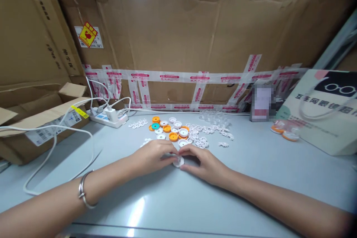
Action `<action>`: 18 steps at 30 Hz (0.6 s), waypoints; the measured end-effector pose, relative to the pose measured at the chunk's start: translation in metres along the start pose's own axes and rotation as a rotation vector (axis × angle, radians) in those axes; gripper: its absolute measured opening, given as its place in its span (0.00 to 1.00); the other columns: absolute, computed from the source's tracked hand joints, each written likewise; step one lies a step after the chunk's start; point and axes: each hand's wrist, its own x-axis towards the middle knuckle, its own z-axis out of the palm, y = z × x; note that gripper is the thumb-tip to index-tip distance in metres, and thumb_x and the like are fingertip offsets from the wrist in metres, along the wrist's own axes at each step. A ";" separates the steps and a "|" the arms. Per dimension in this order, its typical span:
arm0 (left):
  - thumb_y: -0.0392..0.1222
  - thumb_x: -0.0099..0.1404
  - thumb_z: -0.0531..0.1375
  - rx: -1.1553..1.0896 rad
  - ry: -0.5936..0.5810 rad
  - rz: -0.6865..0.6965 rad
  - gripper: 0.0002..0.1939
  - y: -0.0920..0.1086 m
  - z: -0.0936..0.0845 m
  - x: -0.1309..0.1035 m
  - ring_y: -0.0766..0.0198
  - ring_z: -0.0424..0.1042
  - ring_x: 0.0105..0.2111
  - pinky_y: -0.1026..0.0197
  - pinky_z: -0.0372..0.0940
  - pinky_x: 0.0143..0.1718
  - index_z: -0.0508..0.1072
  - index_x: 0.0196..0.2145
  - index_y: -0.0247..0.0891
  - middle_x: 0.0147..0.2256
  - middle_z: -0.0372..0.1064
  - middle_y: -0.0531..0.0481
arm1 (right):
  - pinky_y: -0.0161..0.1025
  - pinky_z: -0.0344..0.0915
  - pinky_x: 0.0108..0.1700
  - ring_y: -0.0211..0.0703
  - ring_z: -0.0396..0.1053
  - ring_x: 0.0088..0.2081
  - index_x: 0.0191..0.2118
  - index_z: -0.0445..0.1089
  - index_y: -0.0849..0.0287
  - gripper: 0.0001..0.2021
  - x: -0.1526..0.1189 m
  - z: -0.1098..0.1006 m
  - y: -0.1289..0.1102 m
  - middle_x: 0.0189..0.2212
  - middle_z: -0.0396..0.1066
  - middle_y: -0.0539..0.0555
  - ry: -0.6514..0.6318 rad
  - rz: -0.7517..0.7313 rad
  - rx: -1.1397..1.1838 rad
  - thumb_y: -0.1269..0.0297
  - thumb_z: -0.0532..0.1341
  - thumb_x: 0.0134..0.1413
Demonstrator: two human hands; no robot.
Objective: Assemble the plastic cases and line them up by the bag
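My left hand [157, 156] and my right hand [205, 163] meet over the table, fingers bent together round a small white round plastic part [179, 162]. Thumb and fingers of both hands touch it, and the fingertips cover some of its top. Just beyond the hands sits a loose group of round plastic pieces: orange rings [173, 136], white rings [183, 132] and a teal one [155, 126]. To their right spreads a pile of small white cut-out plastic parts [199, 139]. More small white pieces [138, 123] lie at the left, and others are partly hidden behind my left hand.
Clear plastic domes [214, 118] stand at the back. A power strip [111, 119] with white cables [92, 143] and an open carton [41, 126] are left. At right are orange-and-clear pieces [290, 135], a paper bag [318, 119] and a small box [260, 104]. A large carton [181, 29] walls the back.
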 end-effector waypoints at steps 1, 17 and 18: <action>0.37 0.63 0.56 -0.006 0.007 -0.033 0.07 0.001 0.002 -0.002 0.65 0.70 0.35 0.65 0.62 0.37 0.72 0.37 0.37 0.34 0.72 0.49 | 0.36 0.65 0.48 0.39 0.69 0.44 0.44 0.64 0.56 0.13 0.000 0.000 0.000 0.41 0.71 0.51 -0.004 -0.002 0.000 0.68 0.61 0.50; 0.34 0.61 0.57 -0.123 0.114 -0.123 0.08 0.003 0.019 -0.013 0.67 0.70 0.33 0.67 0.63 0.35 0.72 0.39 0.39 0.33 0.72 0.51 | 0.37 0.65 0.41 0.40 0.67 0.39 0.38 0.68 0.57 0.06 -0.002 -0.001 0.003 0.37 0.69 0.53 0.070 -0.081 -0.148 0.66 0.59 0.53; 0.34 0.61 0.57 -0.120 0.111 -0.112 0.08 0.003 0.019 -0.013 0.67 0.70 0.34 0.67 0.63 0.36 0.72 0.39 0.39 0.34 0.72 0.51 | 0.37 0.65 0.41 0.40 0.67 0.39 0.37 0.68 0.57 0.05 -0.002 -0.001 0.003 0.37 0.69 0.54 0.071 -0.084 -0.152 0.66 0.60 0.53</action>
